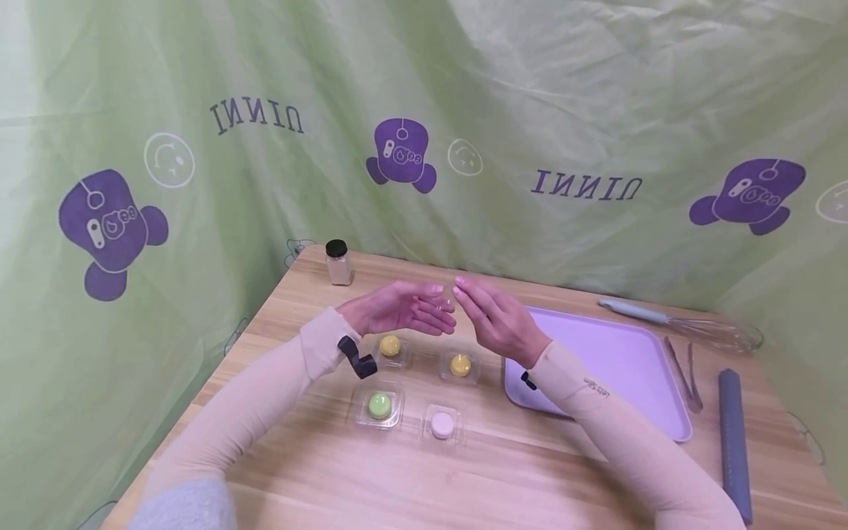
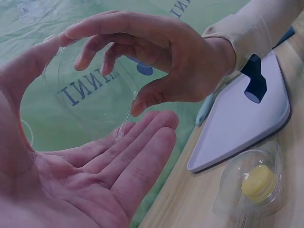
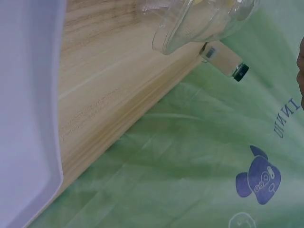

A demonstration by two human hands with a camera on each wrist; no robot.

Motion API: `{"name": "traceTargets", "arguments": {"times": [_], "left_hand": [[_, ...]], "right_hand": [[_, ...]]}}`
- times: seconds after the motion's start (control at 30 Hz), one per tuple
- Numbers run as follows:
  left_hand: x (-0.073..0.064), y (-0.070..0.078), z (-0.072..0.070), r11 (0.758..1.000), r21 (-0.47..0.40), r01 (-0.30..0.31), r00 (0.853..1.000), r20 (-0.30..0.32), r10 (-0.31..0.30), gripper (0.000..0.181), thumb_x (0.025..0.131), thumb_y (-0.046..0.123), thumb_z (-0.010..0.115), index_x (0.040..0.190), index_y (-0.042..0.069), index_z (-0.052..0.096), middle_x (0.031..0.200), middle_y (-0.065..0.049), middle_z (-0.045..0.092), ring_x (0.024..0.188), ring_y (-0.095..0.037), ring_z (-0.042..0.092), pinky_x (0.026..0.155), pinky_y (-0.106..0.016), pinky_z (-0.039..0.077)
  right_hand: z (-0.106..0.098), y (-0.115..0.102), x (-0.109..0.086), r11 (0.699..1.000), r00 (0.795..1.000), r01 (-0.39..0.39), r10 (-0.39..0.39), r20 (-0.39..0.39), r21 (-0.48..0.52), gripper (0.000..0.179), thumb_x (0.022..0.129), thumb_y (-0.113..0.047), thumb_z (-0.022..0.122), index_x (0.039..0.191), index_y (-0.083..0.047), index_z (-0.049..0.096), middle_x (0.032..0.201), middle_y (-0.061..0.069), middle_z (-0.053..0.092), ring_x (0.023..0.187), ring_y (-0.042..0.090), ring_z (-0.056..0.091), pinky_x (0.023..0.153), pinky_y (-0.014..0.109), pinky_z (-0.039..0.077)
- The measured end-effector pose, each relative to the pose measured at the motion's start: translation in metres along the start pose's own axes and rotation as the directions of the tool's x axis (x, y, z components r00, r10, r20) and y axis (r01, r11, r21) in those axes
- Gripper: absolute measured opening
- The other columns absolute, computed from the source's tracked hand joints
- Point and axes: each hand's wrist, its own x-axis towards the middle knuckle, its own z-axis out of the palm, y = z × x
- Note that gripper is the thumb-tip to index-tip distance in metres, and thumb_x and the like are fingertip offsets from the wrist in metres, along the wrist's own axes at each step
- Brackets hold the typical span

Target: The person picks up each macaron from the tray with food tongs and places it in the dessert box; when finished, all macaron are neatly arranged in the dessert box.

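A clear plastic case (image 2: 90, 99) is held up between both hands above the table. My left hand (image 1: 404, 308), palm turned inward, holds it between the thumb and nearly straight fingers. With thumb and bent fingers, my right hand (image 1: 500, 320) pinches its edge from the other side; the fingertips of the two hands nearly meet. In the right wrist view the clear case (image 3: 199, 23) shows its rim. Below, clear cases hold a yellow macaron (image 1: 390, 345), another yellow macaron (image 1: 460, 365), a green macaron (image 1: 380, 405) and a pink macaron (image 1: 442, 425).
A lilac tray (image 1: 596, 353) lies under the right forearm. Beyond it are a whisk (image 1: 682, 324), tongs (image 1: 685, 375) and a grey-blue roll (image 1: 734, 442). A black-lidded jar (image 1: 338, 265) stands at the back left corner. Green curtains (image 1: 265, 191) border the table.
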Motion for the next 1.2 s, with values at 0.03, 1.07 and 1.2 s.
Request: {"name": "traceTargets", "arguments": {"times": [0.03, 1.07, 1.2], "left_hand": [[-0.001, -0.001, 0.000, 1.000, 0.001, -0.004, 1.000, -0.010, 0.004, 0.081, 0.089, 0.049, 0.068, 0.140, -0.010, 0.045, 0.140, -0.035, 0.055, 0.114, -0.027, 0.070, 0.116, -0.050, 0.047], [-0.036, -0.028, 0.039, 0.382, 0.919, -0.098, 0.899, -0.084, 0.430, 0.083, 0.073, 0.046, 0.089, 0.141, 0.010, 0.057, 0.134, -0.004, 0.069, 0.126, -0.020, 0.064, 0.112, -0.034, 0.051], [-0.040, -0.037, 0.048, 0.385, 0.919, -0.082, 0.912, -0.086, 0.401, 0.084, 0.075, 0.049, 0.087, 0.142, 0.011, 0.055, 0.136, -0.005, 0.068, 0.128, -0.021, 0.063, 0.113, -0.036, 0.050]], "right_hand": [[0.000, -0.001, 0.000, 1.000, 1.000, -0.003, 0.003, 0.005, 0.005, 0.041, 0.089, 0.008, 0.055, 0.129, 0.010, 0.059, 0.131, 0.025, 0.065, 0.114, 0.033, 0.067, 0.099, 0.038, 0.059], [-0.057, -0.049, -0.005, 0.398, 0.656, -0.754, 0.473, 0.588, 0.522, 0.105, 0.073, -0.019, 0.089, 0.158, -0.002, 0.029, 0.161, 0.019, 0.039, 0.144, 0.036, 0.045, 0.115, 0.047, 0.046], [-0.062, -0.060, -0.009, 0.427, 0.673, -0.740, 0.452, 0.586, 0.520, 0.101, 0.072, -0.016, 0.090, 0.155, 0.000, 0.035, 0.157, 0.019, 0.045, 0.140, 0.037, 0.049, 0.110, 0.050, 0.051]]}}
